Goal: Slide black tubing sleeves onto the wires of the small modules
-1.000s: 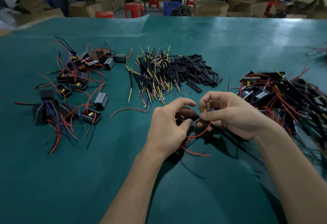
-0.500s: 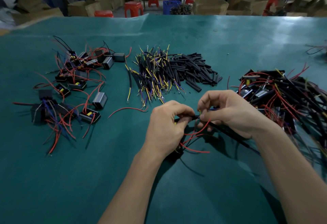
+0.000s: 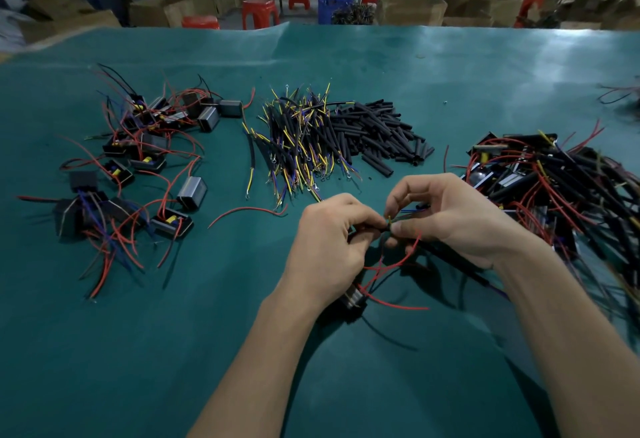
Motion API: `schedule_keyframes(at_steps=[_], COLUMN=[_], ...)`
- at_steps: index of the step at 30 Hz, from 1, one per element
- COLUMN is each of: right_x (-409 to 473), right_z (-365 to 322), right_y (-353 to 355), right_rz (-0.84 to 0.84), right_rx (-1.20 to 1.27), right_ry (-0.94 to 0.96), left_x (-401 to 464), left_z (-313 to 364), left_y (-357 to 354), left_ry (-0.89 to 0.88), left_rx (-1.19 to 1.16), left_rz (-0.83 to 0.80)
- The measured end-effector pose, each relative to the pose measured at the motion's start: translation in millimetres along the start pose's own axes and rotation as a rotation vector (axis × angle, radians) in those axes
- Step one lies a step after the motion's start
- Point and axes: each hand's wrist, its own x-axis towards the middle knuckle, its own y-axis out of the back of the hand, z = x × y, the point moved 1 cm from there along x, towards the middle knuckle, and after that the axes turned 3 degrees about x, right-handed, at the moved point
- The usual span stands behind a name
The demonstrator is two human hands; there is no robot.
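Black sleeve (image 3: pixel 379 228) pinched between left hand (image 3: pixel 329 247) and right hand (image 3: pixel 457 219), one module (image 3: pixel 353 299) below. Three heaps on teal mat (image 3: pixel 138 351).

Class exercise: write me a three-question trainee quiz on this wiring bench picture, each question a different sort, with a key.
1. True or false: the left hand rests flat and idle on the green mat.
2. The pile of bare black sleeves lies: A) left of the yellow-tipped wire pile; B) right of it; C) under the wrists.
3. Fill in: the loose wire loops below the right hand are ____ in colour.

Key: 1 false, both hands pinch the work; 2 B; 3 red.
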Motion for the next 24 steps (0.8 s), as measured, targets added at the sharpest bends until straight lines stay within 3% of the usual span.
schedule_keyframes(at_steps=[5, 12, 24], right_x=[-3.0, 0.4, 3.4], right_z=[-0.6, 0.0, -2.6], right_y=[1.8, -2.3, -6.2], right_rz=[-0.045, -0.047, 0.038], right_rx=[0.064, 0.127, -0.004], right_ry=[-0.016, 0.033, 0.067], left_x=[0.0, -1.7, -3.2], left_z=[1.1, -7.2, -7.0], left_y=[0.6, 4.6, 3.7], left_ry=[0.021, 0.234, 0.165], left_rx=[-0.049, -0.105, 0.002], left_rz=[-0.004, -0.136, -0.025])
